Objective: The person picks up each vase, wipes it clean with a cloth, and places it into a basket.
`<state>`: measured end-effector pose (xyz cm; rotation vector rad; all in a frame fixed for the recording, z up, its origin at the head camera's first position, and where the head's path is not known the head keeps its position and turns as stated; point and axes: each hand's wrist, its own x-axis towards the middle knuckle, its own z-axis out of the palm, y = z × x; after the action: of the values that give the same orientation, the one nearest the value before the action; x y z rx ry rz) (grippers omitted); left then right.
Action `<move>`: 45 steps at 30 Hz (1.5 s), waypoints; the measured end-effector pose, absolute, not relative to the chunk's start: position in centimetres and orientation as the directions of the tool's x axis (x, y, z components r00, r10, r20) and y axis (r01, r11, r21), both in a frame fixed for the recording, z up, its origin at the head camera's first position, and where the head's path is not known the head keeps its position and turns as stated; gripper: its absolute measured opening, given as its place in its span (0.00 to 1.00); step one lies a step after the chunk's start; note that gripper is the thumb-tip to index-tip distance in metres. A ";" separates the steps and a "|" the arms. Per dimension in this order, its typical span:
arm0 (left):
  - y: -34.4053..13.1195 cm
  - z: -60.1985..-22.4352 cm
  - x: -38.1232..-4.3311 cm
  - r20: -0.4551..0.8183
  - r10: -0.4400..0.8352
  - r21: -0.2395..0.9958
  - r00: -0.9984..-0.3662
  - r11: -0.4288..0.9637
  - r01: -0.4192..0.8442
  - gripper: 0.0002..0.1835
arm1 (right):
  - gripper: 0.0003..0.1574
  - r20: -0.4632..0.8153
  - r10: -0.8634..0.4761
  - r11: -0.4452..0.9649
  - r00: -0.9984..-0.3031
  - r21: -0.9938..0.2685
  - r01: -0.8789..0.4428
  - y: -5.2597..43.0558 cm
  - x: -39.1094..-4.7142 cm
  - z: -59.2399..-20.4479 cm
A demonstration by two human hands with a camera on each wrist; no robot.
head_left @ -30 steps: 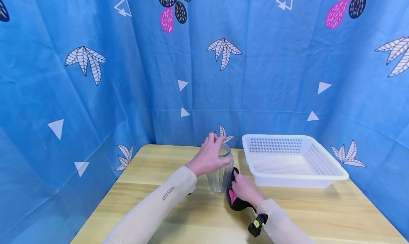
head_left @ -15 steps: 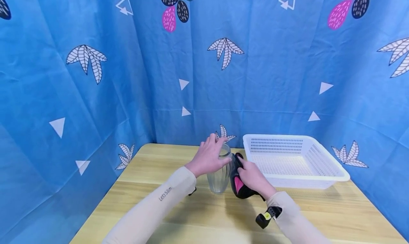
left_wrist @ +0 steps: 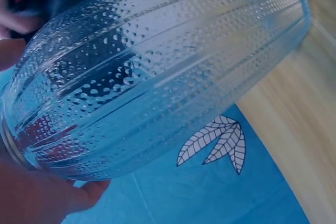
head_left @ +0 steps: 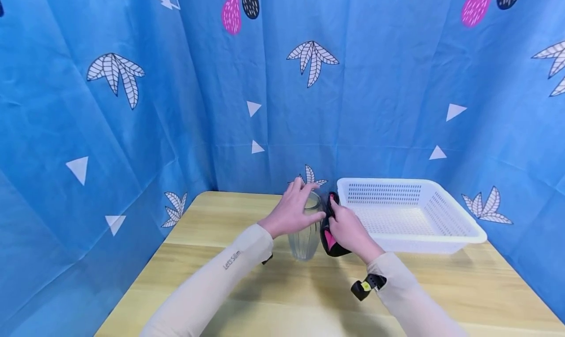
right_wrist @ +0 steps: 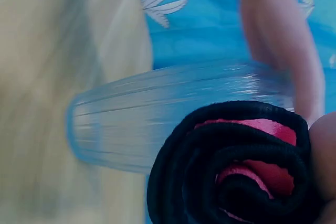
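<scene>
White and perforated, the basket (head_left: 419,245) stands just to the right of your right grip (head_left: 350,229), its left side limiting you there, while a blue curtain (head_left: 300,106) hangs behind the table (head_left: 212,214). Your right grip clasps the black roll (right_wrist: 176,182), coiled in a spiral with pink inner faces, between basket and vase; you cannot tell whether it touches the wood. The clear vase (head_left: 304,241) stands upright, ribbed lengthwise and dotted with droplet-like bumps, your left grip (head_left: 293,212) curled about its mouth. The table's back edge lies near, behind the vase; wood stretches wide leftward and toward you.
</scene>
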<state>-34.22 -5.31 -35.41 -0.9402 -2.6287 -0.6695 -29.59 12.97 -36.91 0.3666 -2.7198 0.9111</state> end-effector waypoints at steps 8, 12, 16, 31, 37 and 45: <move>-5.4 -35.0 -34.2 0.342 0.460 0.394 -0.820 0.722 0.569 0.45 | 0.34 0.216 -0.168 0.807 -0.962 -0.530 -0.260 12.5 -30.6 -42.5; -5.3 -35.1 -34.2 0.326 0.450 0.382 -0.832 0.742 0.551 0.45 | 0.33 0.155 -0.188 0.823 -0.970 -0.513 -0.242 12.3 -30.7 -44.9; -5.2 -35.1 -34.1 0.355 0.443 0.288 -0.823 0.786 0.547 0.45 | 0.32 0.143 -0.178 0.786 -0.974 -0.575 -0.228 12.6 -30.8 -45.0; -5.5 -34.3 -34.1 0.280 0.496 0.410 -0.822 0.713 0.569 0.43 | 0.37 0.303 -0.137 0.702 -0.943 -0.642 -0.308 13.8 -29.6 -35.1; -5.5 -35.0 -34.9 0.329 0.519 0.410 -0.789 0.674 0.615 0.44 | 0.38 0.350 -0.144 0.733 -0.926 -0.591 -0.337 13.1 -29.7 -34.1; -5.4 -35.4 -35.2 0.356 0.522 0.398 -0.776 0.666 0.631 0.43 | 0.37 0.285 -0.153 0.784 -0.946 -0.548 -0.292 13.0 -31.0 -38.4</move>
<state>-35.22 -5.40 -35.39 -0.9358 -2.6703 -0.7558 -31.02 13.04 -38.40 0.3482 -2.7508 0.8985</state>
